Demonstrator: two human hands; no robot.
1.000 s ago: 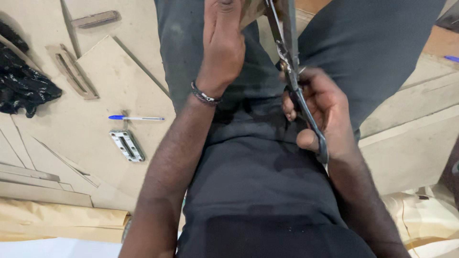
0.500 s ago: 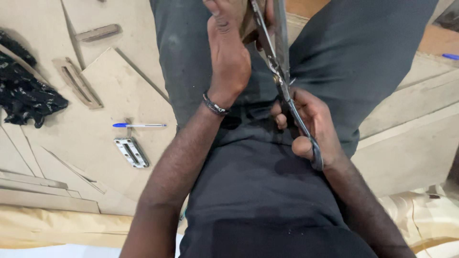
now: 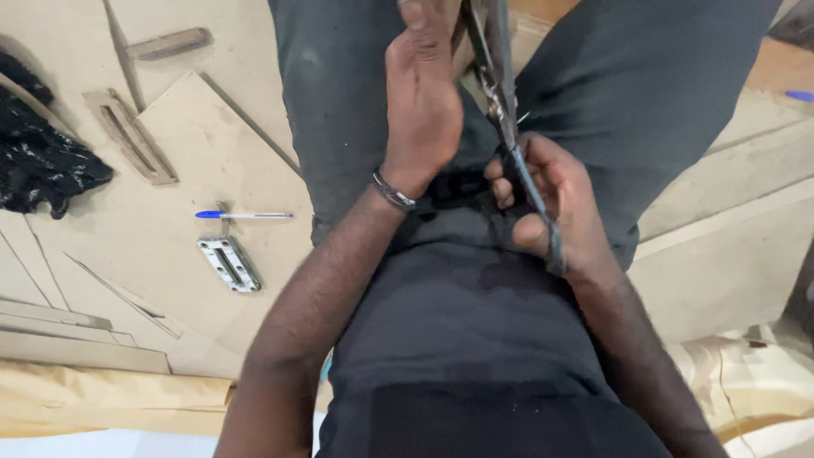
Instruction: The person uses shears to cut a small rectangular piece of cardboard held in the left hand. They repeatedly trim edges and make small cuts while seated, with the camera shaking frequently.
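The right hand [image 3: 551, 203] is gripping the handles of big scissors [image 3: 509, 127], fingers closed tight. The left hand [image 3: 421, 102] is curled around something pale at the blades; what it is, I cannot tell. A blue pen [image 3: 244, 215] is lying on the board [image 3: 170, 246].

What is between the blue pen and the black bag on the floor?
Only bare board lies between the blue pen and the black bag, seen in the head view.

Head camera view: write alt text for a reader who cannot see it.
Seen from above, a person's right hand grips the handles of large metal scissors over their lap while the left hand holds something at the blades near the top edge. Left of the dark trousers, a blue pen, a small metal plate and black plastic lie on pale boards.
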